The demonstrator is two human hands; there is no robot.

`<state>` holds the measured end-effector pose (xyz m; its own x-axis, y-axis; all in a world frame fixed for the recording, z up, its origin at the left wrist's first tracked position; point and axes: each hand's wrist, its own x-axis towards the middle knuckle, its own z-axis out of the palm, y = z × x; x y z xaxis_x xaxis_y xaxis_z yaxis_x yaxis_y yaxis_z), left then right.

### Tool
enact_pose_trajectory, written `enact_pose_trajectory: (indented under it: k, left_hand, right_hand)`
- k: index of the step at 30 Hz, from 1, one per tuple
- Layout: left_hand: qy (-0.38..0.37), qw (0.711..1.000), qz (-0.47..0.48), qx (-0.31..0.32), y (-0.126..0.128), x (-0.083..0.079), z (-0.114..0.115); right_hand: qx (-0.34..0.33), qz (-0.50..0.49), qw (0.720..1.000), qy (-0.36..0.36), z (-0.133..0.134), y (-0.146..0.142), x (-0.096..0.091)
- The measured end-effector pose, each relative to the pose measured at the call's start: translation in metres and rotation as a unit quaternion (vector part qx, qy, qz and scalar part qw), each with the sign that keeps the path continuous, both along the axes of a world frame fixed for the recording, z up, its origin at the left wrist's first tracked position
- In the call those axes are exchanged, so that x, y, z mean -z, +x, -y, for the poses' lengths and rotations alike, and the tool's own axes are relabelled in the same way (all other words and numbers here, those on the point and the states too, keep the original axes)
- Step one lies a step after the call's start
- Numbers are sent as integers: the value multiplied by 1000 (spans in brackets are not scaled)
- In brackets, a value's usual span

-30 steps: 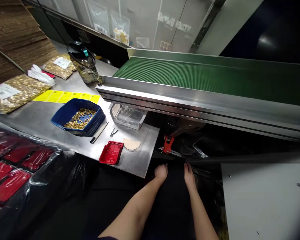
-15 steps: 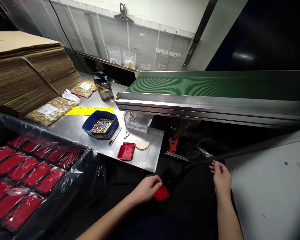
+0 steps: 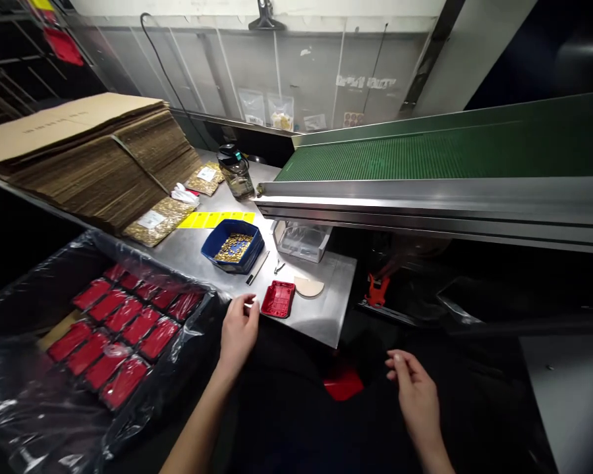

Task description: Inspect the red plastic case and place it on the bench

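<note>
My left hand (image 3: 240,332) is raised just off the table's front edge, its thumb and fingers apart with nothing between them. Closest to it is a red plastic shell (image 3: 278,299), ribbed inside, lying at the table edge; the hand does not appear to touch it. My right hand (image 3: 415,392) hangs lower right over the dark area, fingers loosely curled and apart, apparently empty. Between the hands, lower down, lies a red piece (image 3: 344,384) whose kind I cannot make out. A blue tray (image 3: 211,252) of small brass-coloured parts stands on the table behind the red shell.
Left sits a plastic-lined box (image 3: 188,322) of red and black pieces. Stacked cardboard (image 3: 109,158) and bags of brass parts (image 3: 158,220) lie behind it. A green conveyor (image 3: 375,158) crosses the right. A brush (image 3: 257,268), pliers (image 3: 279,266) and a beige half-disc (image 3: 309,287) lie on the table.
The view has turned left. My left hand has gone left and up, away from the red piece below, towards the red shell. My right hand has drawn back from the white panel's edge.
</note>
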<state>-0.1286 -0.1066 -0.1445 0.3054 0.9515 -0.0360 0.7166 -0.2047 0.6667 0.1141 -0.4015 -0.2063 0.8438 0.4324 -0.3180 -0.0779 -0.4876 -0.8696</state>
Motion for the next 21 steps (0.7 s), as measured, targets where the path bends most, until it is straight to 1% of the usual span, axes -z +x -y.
enact_pose_trajectory:
  k: [2, 4, 5, 7, 9, 12, 14, 16, 17, 19, 21]
  left_hand:
    - [8, 999, -37, 18, 14, -1, -21]
    - [20, 996, -80, 44, 33, 0, -30]
    - [28, 993, -102, 54, 44, 1, -29]
    - [46, 987, -142, 67, 65, 6, -20]
    - [64, 981, -172, 69, 81, 14, -6]
    - [91, 975, -194, 53, 92, 28, 9]
    - [102, 976, -189, 38, 89, 34, 10]
    - [104, 979, -171, 32, 81, 35, 7]
    - [104, 982, -156, 33, 76, 32, 6]
    - [103, 986, -124, 44, 64, 21, 10]
    - [101, 989, -85, 64, 54, 5, 26]
  right_hand:
    - [-85, -28, 996, 24, -25, -23, -4]
    - [-182, -48, 981, 45, -47, -42, -10]
    - [-231, -49, 970, 53, -56, -49, -14]
    - [-313, -31, 947, 62, -68, -58, -20]
    - [-364, -2, 929, 61, -72, -62, -23]
    - [-392, 21, 918, 43, -69, -60, -22]
    - [-392, 19, 919, 36, -64, -56, -19]
    - [-379, 9, 925, 38, -59, -52, -18]
    - [-370, -1, 928, 40, -57, -51, -19]
    - [-350, -34, 935, 46, -55, -49, -23]
    - [-318, -78, 943, 54, -56, -49, -31]
